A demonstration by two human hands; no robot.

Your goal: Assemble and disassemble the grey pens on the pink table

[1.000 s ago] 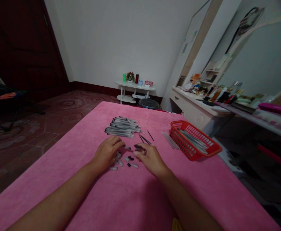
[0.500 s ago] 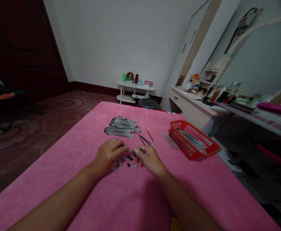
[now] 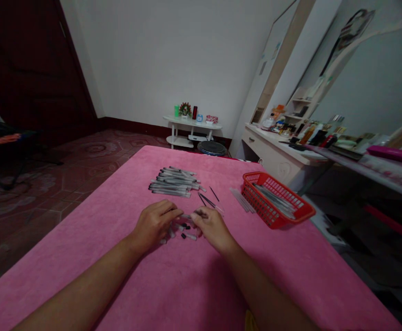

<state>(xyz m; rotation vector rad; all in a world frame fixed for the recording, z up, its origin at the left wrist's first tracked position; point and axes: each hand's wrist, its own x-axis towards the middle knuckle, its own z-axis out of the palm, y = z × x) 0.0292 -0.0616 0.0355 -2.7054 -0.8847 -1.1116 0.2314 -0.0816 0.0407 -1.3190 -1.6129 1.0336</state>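
Note:
My left hand [image 3: 157, 223] is closed in a pinch on one end of a small clear pen cap [image 3: 186, 216]. The other end meets the fingertips of my right hand [image 3: 209, 225], also pinched; its fingers partly hide what is in them. On the pink cloth under the hands lie several loose pen caps [image 3: 191, 236] and small black plugs [image 3: 187, 227]. Beyond my left hand is a pile of clear pens with black ends [image 3: 173, 180]. Thin dark refills [image 3: 206, 200] lie just past my right hand.
A red plastic basket [image 3: 272, 223] with slender pen parts [image 3: 274, 200] inside stands right on the pink-covered table [image 3: 159, 294]. Several clear tubes [image 3: 242, 201] lie against its left side. Farther right is a dressing table [image 3: 273, 147] crowded with bottles; a black-topped round stool [image 3: 212, 147] stands behind.
My right hand has shifted very slightly left and its fingers have turned a little around the piece. The dark part seen between the hands is now less visible. My left hand has stayed put.

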